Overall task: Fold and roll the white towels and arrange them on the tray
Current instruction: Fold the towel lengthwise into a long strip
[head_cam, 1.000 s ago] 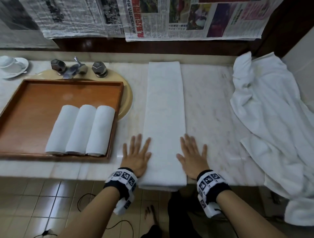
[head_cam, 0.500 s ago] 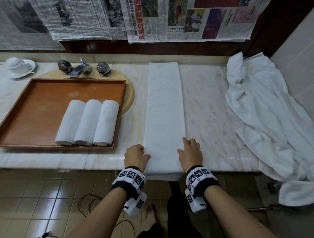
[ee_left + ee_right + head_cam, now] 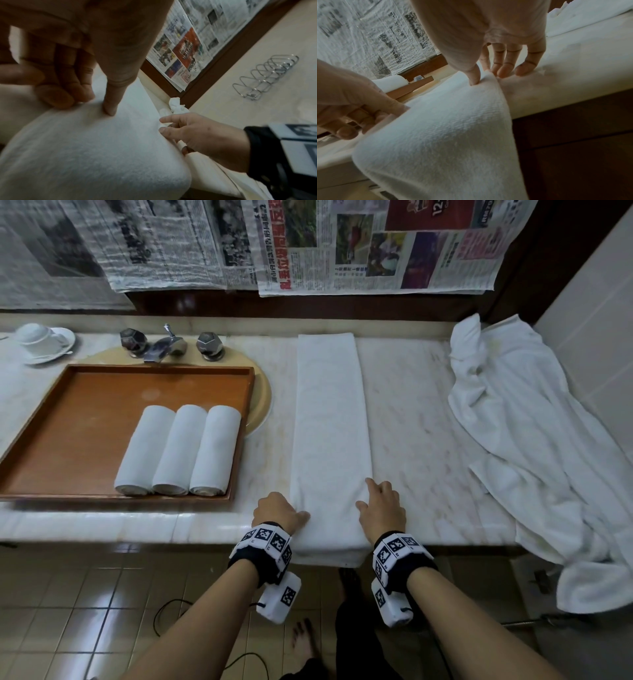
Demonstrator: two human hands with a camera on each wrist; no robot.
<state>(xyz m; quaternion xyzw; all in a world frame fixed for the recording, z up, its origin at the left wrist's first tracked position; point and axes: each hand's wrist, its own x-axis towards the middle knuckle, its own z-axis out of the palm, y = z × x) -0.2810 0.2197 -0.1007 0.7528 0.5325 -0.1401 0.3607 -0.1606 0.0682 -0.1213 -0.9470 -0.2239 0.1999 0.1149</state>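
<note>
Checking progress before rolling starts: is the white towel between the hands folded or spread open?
Folded. The white towel lies as a long narrow strip on the marble counter, its near end draped over the edge, unrolled.

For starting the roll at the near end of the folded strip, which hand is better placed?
Neither clearly; likely both together. The left hand pinches the long folded white towel at its left edge, the right hand at its right edge, level at the marble counter edge. The right hand's outer fingers rest off the towel.

A long folded towel (image 3: 330, 419) is lying on the marble counter (image 3: 428, 440). The left hand (image 3: 278, 511) and right hand (image 3: 383, 508) are gripping its near edges. Three rolled towels (image 3: 180, 450) are sitting in the wooden tray (image 3: 85, 419).
</note>
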